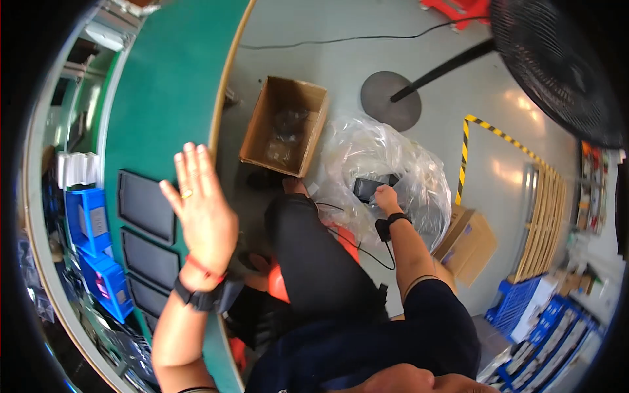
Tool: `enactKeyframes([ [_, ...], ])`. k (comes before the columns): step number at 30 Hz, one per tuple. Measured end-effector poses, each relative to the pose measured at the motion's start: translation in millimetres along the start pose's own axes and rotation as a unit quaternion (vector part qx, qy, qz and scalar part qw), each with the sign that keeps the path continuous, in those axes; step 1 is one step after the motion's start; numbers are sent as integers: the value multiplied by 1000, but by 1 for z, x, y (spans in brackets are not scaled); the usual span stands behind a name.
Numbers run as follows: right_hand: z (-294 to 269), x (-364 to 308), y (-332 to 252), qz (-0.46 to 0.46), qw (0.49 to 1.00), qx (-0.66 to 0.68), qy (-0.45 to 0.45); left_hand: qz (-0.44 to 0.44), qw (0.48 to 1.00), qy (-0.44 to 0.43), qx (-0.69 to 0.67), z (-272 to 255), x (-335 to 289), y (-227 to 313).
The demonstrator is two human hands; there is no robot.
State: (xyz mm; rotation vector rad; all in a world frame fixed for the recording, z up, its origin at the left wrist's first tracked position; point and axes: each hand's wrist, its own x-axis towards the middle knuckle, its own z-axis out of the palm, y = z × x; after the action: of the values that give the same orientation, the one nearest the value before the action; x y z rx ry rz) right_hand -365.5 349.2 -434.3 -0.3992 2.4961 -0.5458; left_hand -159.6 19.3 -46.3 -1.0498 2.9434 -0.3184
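Note:
My left hand [204, 219] is raised beside the green table's edge, fingers stretched out, with nothing in it. Closest to it on the table lies a shallow black rectangular tray [147, 206], one of several in a row. Low to my right, my right hand [386, 198] is closed on the edge of a black rectangular piece [367, 190], which resembles the trays. That piece is at the mouth of a large clear plastic bag [419, 167]. Folds of the bag hide part of what lies inside.
An open cardboard box [252, 141] holding clear plastic stands on the floor by the green table [160, 85]. A black fan [391, 98] stands beyond the bag. Another carton [473, 245] sits right of it. Blue bins [88, 223] line the table's left side. Cables cross the floor.

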Motion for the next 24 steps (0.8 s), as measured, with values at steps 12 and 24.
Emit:
enactKeyframes([
  [12,109,115,68,-49,949,-291,-108,-21,993,-107,37,-13,-4,-6],
  [24,95,122,60,-107,926,-276,-235,-28,994,-99,29,-13,-11,-11],
])
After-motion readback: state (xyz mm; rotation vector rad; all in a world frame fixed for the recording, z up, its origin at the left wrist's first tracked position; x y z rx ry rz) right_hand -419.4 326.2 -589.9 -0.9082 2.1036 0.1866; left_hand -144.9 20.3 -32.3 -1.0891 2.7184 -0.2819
